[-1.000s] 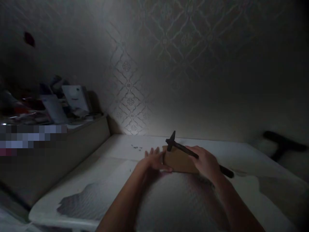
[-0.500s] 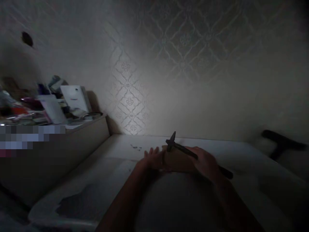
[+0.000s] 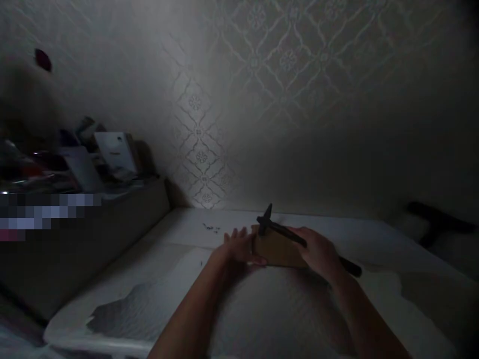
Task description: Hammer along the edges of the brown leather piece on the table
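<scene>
Dimly lit patterned wall (image 3: 284,99) behind a white desk (image 3: 179,224), with both hands at work near its middle. The right hand (image 3: 318,249) is clamped around the handle of a hammer (image 3: 286,232), whose dark end projects beyond the palm. The left hand (image 3: 241,248), apart from the right, lies at the left end of a brown board (image 3: 280,253), fingers spread, thumb along the near edge; whether it grips cannot be told. The hammer's head overlaps the board's far left corner, contact unclear; the right hand hides the board's right end. Farther out, small dark pieces (image 3: 211,228) lie scattered beyond the left hand, well clear of the board. Toward the desk's near left corner is a ragged grey patch (image 3: 130,309) of textured surface. At left, a cabinet (image 3: 123,229) borders the desk, bearing a white box (image 3: 116,150), a pale container (image 3: 83,167) and blurred clutter. At far right stands a dark, blurred T-shaped object (image 3: 436,224). High on the left, a dark red spot (image 3: 43,60) marks the wall.
</scene>
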A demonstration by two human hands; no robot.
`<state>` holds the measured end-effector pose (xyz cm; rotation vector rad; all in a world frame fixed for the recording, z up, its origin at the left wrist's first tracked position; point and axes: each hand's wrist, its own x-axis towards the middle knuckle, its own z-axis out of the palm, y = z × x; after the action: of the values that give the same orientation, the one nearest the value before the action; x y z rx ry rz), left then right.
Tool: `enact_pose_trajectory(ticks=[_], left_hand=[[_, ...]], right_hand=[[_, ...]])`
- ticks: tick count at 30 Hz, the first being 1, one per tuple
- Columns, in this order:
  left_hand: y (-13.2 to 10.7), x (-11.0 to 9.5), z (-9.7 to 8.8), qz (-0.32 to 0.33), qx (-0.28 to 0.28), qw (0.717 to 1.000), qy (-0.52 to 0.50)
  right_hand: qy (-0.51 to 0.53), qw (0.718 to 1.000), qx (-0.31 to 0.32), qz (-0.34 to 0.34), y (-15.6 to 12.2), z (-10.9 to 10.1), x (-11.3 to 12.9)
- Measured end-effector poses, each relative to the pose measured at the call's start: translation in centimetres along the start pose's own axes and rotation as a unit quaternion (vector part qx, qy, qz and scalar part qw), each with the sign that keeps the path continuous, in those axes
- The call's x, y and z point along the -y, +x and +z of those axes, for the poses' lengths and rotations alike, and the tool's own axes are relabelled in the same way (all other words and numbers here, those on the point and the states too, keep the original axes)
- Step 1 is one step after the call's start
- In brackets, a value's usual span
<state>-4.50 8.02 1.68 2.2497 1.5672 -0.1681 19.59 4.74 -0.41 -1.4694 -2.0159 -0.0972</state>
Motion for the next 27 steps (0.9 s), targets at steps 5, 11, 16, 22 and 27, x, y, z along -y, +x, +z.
enact_pose_trajectory(ticks=[5, 11, 16, 22, 27], left_hand=[[-0.1, -0.04, -0.13, -0.001, 0.005, 1.0, -0.003], [0.06, 0.07, 0.02, 0.003, 0.003, 1.0, -0.002], [0.08, -0.05, 0.01, -0.005, 0.001, 1.0, 0.001], [0.08, 0.0, 0.05, 0.0, -0.001, 1.0, 0.008], [-0.05, -0.17, -0.04, -0.004, 0.0, 1.0, 0.008]], right_hand=[[0.004, 1.0, -0.013, -0.009, 0.02, 0.13, -0.13], [-0.014, 1.0, -0.005, 0.006, 0.11, 0.02, -0.05], [-0.01, 1.0, 0.001, -0.003, 0.08, 0.0, 0.06], [-0.006, 1.0, 0.007, 0.004, 0.05, -0.14, 0.2], [-0.011, 1.0, -0.017, -0.001, 0.09, -0.17, 0.32]])
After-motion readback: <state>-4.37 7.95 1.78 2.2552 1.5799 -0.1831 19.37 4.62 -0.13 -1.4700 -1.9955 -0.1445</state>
